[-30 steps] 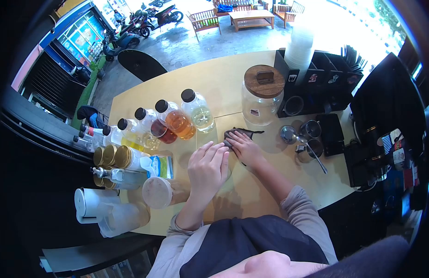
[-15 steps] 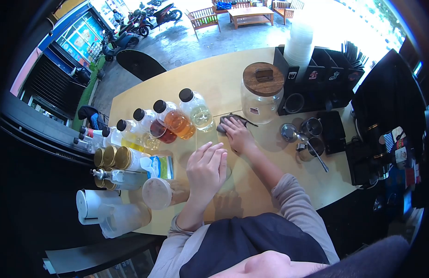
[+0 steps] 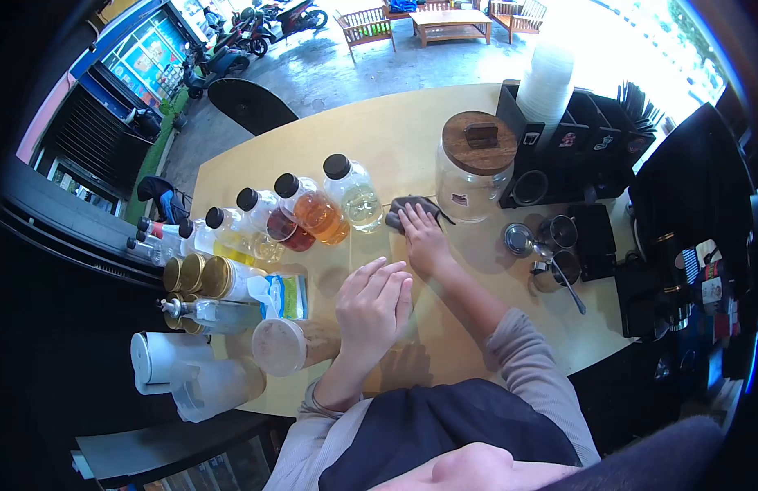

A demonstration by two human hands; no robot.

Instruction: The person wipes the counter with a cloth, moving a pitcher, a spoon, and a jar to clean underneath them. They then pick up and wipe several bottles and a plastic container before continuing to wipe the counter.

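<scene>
My right hand (image 3: 424,237) lies with its fingers spread on a dark cloth (image 3: 405,214) on the light wooden table (image 3: 313,143). The cloth is between a bottle of pale liquid (image 3: 361,204) and a large glass jar with a wooden lid (image 3: 479,144). My left hand (image 3: 372,303) is raised above the table, palm turned inward and fingers loosely extended, holding nothing. Close to its left stands a clear tub with a pale lid (image 3: 279,347), beside a blue and green packet (image 3: 289,296).
Bottles of coloured liquid, one orange (image 3: 320,218), line the left side near gold-lidded jars (image 3: 218,278) and white pitchers (image 3: 162,360). Right are metal cups (image 3: 557,232), a long spoon (image 3: 572,295) and a black organizer (image 3: 559,168) with stacked cups (image 3: 547,82).
The view has shifted slightly, moving the jar and organizer rightward in the frame. My right hand remains on the cloth and my left hand is still raised, with nothing taken hold of.
</scene>
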